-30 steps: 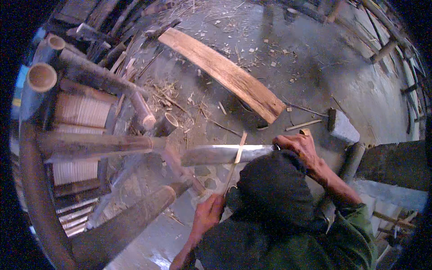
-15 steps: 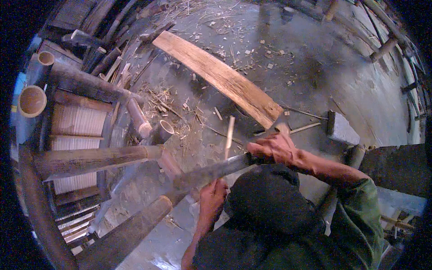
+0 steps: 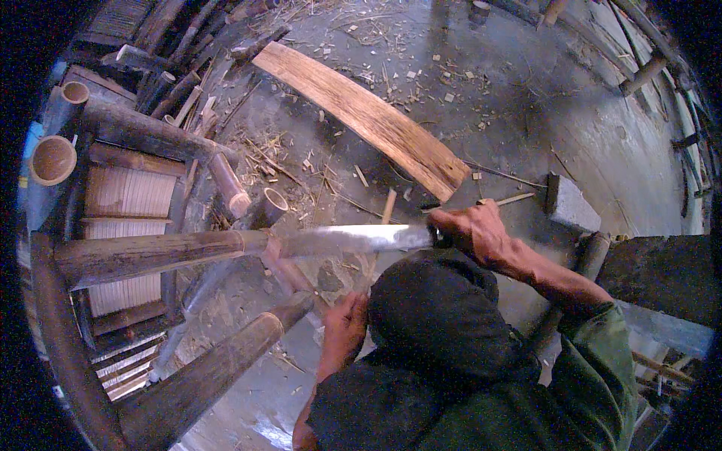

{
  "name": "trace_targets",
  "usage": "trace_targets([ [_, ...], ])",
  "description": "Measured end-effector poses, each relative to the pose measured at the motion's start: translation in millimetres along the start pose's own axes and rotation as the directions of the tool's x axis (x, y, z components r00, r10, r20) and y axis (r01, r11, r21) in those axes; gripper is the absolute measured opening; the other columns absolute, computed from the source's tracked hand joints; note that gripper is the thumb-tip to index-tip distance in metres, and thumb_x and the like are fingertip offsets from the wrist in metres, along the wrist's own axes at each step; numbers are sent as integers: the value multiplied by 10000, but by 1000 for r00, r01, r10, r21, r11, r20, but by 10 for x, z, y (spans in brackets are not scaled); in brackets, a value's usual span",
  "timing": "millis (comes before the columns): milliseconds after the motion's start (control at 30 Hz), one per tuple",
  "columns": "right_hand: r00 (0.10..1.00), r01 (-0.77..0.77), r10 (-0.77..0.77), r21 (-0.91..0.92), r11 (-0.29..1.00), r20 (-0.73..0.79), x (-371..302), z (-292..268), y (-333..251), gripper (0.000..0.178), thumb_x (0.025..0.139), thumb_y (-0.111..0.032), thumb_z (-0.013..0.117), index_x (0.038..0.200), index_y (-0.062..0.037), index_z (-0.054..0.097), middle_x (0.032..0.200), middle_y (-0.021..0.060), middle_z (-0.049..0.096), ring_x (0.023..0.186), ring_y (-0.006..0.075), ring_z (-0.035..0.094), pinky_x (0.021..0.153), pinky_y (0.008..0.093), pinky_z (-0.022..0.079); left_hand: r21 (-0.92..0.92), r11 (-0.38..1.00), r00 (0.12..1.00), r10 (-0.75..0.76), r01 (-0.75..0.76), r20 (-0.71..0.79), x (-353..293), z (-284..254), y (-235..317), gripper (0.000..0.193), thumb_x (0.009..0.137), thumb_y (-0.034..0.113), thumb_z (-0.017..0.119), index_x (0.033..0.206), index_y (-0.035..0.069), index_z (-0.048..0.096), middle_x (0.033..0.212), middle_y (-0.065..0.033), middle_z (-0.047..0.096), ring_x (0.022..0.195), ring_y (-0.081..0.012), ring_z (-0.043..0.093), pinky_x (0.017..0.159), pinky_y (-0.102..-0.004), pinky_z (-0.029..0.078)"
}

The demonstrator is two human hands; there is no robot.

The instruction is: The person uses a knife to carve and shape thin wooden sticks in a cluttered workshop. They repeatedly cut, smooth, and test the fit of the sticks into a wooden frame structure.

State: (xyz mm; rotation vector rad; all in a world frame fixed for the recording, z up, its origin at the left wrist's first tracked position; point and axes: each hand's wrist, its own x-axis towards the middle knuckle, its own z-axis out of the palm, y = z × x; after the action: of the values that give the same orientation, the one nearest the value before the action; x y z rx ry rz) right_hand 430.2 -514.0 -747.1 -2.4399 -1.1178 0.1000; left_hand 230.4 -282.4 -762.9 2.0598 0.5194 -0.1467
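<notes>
My right hand (image 3: 474, 233) is closed round the handle of a machete (image 3: 338, 239). Its broad blade points left, roughly level, with a bright glint along it and some motion blur. Below the blade, my left hand (image 3: 346, 327) is closed on a pale wooden stick (image 3: 389, 207). The stick's top end shows above the blade; the blade crosses in front of its middle, and a dark cloth-covered form (image 3: 436, 301) partly covers the left fingers. Whether blade and stick touch I cannot tell.
A long wooden plank (image 3: 361, 116) lies on the floor ahead, near a grey block (image 3: 571, 203). Bamboo poles (image 3: 158, 255) of a frame jut in from the left. Wood chips (image 3: 282, 161) litter the floor. A dark panel (image 3: 654, 278) stands at the right.
The machete blade has swung up from a slant down to the left to nearly level. My right hand has shifted slightly up and right; my left hand slightly left.
</notes>
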Motion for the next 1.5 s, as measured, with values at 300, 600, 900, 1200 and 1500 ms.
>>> trace_targets([
  [300,992,-35,22,102,994,124,-34,9,-113,147,719,-247,599,794,-145,526,608,68,573,580,301,585,507,423,371,139,979,980,-164,147,117,-411,-208,-38,170,878,120,543,989,20,624,751,-122,636,677,-235,610,598,-355,468],
  [600,997,83,-83,39,996,4,58,-36,-241,177,677,-257,599,783,-145,512,597,65,531,590,292,574,539,415,394,351,936,989,-76,26,129,-375,-141,-405,191,904,192,504,955,34,597,776,-133,635,677,-259,624,587,-384,467],
  [900,860,-501,492,-42,864,-133,-699,-153,821,142,849,-192,535,924,-145,647,771,80,664,641,211,628,555,332,490,173,969,973,-197,175,122,-977,-559,-221,289,955,302,434,884,61,578,729,-113,627,646,-257,612,634,-385,477],
  [1200,970,-245,242,124,962,36,-139,66,23,198,726,-205,671,910,-165,608,726,109,652,707,331,648,567,431,493,112,991,997,-72,70,19,-412,-91,-250,251,957,255,490,834,42,537,648,-169,545,591,-317,557,565,-411,423],
  [1500,998,62,-62,10,998,9,18,243,226,202,662,-130,654,839,-122,557,677,77,591,675,292,617,596,425,453,38,992,989,119,-123,89,-313,30,215,178,948,215,524,895,53,573,619,-148,552,532,-213,550,519,-339,415],
])
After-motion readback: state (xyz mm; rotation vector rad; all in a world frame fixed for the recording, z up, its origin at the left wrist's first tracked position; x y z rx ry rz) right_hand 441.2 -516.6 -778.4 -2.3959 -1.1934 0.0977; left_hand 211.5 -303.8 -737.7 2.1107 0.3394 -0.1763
